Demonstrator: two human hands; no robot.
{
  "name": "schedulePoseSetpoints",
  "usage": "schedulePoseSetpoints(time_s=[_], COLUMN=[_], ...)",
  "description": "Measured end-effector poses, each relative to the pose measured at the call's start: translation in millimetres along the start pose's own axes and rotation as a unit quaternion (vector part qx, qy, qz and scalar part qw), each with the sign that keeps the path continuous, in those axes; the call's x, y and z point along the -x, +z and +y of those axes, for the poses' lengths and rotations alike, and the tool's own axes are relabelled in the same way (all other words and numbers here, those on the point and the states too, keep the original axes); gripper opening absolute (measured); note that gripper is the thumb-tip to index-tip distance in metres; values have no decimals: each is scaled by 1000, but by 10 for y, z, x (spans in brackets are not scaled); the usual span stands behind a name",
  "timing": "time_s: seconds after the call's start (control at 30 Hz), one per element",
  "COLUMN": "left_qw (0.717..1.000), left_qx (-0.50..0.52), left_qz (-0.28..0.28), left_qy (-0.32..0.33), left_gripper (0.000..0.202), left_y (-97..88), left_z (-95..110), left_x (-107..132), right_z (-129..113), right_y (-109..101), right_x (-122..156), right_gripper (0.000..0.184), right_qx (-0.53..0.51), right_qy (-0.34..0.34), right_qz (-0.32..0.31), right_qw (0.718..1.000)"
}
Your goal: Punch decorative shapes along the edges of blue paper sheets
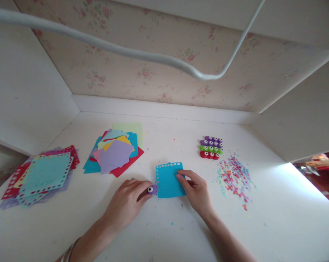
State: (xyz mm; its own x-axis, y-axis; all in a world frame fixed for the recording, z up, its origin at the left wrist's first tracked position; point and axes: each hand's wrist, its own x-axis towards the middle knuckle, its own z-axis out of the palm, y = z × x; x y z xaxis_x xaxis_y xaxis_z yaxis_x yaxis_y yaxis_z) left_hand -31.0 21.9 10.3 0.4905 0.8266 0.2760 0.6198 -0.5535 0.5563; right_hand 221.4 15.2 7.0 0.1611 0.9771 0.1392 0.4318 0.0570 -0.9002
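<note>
My left hand pinches a small purple craft punch with a white top and a dark star-like mark. The punch meets the left edge of a blue paper square. Cut-out shapes run along the top edge of that square and down much of its left side. At its right edge, my right hand grips the paper between thumb and fingers. The punch's slot is too small to make out.
Plain coloured papers lie in a loose pile at the back left. Farther left is a stack of edge-punched papers. Rows of purple, green and red punches stand at right, beside scattered confetti. A white cable hangs across above.
</note>
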Motion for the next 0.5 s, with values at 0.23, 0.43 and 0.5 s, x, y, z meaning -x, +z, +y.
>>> schedulePoseSetpoints(time_s=[0.23, 0.43, 0.5], left_qw=[1000, 1000, 1000], left_qx=[6, 7, 7], left_qz=[-11, -8, -6], left_qy=[6, 4, 2], left_gripper=[20, 25, 26], left_y=[5, 2, 5], left_z=[-3, -6, -8], left_x=[-7, 16, 17], right_z=[-18, -35, -33], right_y=[17, -3, -8], right_x=[12, -1, -2], right_gripper=[21, 19, 19], right_qx=[5, 19, 19], right_qy=[-19, -44, -41], right_qz=[-3, 4, 3], right_qw=[1000, 999, 999])
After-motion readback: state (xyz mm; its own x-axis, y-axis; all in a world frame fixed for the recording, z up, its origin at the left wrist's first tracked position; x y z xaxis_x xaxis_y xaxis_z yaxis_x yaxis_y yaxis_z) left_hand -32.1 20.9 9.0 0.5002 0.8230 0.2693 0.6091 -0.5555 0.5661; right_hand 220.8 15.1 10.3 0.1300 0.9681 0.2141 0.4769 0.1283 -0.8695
